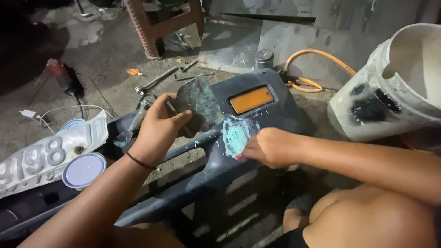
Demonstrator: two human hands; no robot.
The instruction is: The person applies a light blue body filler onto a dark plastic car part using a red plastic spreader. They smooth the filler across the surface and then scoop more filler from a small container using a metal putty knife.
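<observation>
**Filler spread on a dark bumper panel**

On the grimy concrete floor (105, 50) lies a dark grey plastic bumper panel (257, 151) with an orange rectangular reflector (251, 99). Left hand (158, 128) grips a flat dark mixing board smeared with green filler (200, 103), tilted close by — handy for reloading. Right hand (271, 147) is closed on a small spreader, barely visible, pressed at the pale green filler patch (235, 131) — working it flat. White paint-stained bucket (395, 82) stands nearby.
</observation>
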